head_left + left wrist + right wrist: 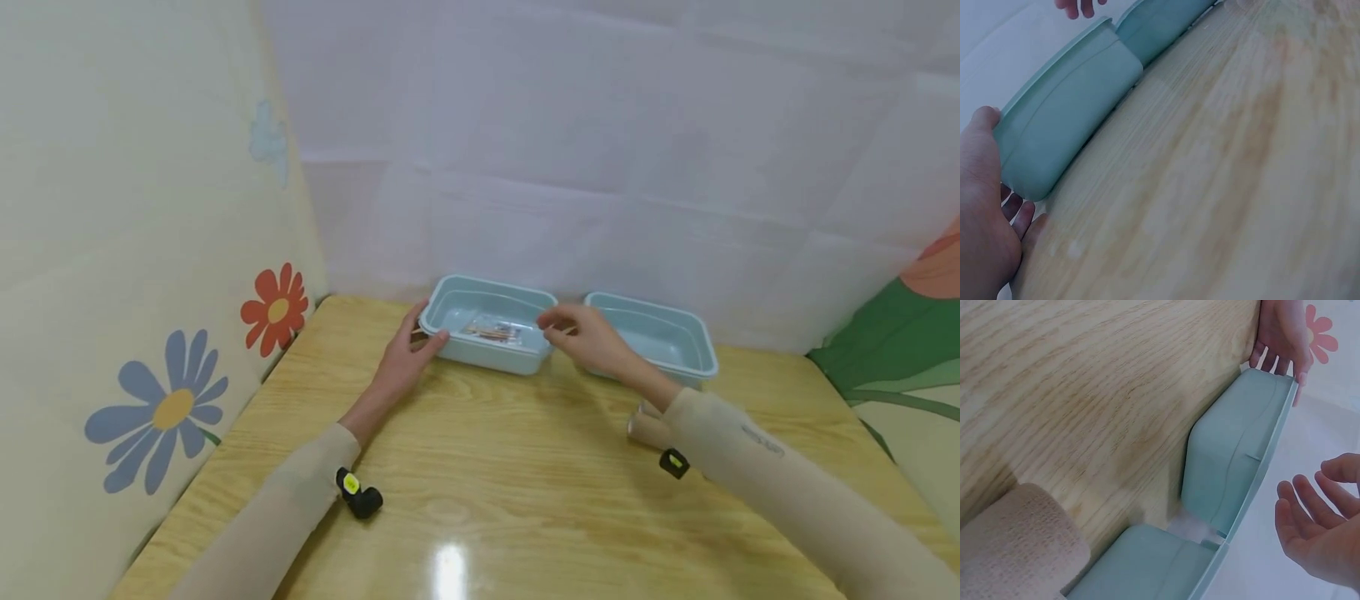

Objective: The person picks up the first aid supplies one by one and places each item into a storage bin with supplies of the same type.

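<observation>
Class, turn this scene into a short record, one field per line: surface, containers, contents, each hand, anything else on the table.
Surface: glossy wood-grain table
Containers: pale-blue rectangular plastic left bin and matching right bin, side by side
Left bin contents: small slender items, exact kind unclear
Left hand: grips the left bin's left end, thumb at the rim
Right hand: near the left bin's right end, fingers loosely bent, nothing visibly held
Also on table: beige textured cylindrical roll, in front of the right bin
</observation>
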`<state>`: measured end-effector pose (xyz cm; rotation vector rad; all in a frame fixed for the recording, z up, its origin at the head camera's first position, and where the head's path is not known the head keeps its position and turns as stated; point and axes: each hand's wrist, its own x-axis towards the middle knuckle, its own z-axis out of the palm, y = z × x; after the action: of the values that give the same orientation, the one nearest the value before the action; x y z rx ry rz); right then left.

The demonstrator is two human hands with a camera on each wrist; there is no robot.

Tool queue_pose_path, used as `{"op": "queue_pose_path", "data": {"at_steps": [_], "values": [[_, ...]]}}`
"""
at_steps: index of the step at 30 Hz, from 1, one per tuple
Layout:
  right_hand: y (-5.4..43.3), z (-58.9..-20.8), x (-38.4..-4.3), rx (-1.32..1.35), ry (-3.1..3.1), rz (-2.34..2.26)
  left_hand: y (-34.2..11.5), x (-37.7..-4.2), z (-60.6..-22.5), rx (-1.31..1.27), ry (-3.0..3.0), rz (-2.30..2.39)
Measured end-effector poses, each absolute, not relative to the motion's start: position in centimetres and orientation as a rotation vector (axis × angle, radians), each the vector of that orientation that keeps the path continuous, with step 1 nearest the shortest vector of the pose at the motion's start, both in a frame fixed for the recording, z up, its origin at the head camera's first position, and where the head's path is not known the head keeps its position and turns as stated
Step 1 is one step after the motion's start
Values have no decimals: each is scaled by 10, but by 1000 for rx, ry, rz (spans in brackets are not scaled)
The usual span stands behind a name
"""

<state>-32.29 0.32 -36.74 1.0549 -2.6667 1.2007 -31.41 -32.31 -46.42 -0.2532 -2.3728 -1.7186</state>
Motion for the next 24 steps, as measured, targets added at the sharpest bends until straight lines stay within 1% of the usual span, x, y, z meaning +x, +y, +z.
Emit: {"op": "queue_pose_path", "data": {"at_steps": [9,18,24], "values": [[15,-369,-314,963,-2640,1276,-323,-315,-465,-274,-2341,-1756],[22,-373,-310,929,-2587,1365,-318,-292,-434,-269,-2375,-1774],[32,-376,-305,882,-2555,1418,-315,-287,-429,-270,-2387,-1779]]}}
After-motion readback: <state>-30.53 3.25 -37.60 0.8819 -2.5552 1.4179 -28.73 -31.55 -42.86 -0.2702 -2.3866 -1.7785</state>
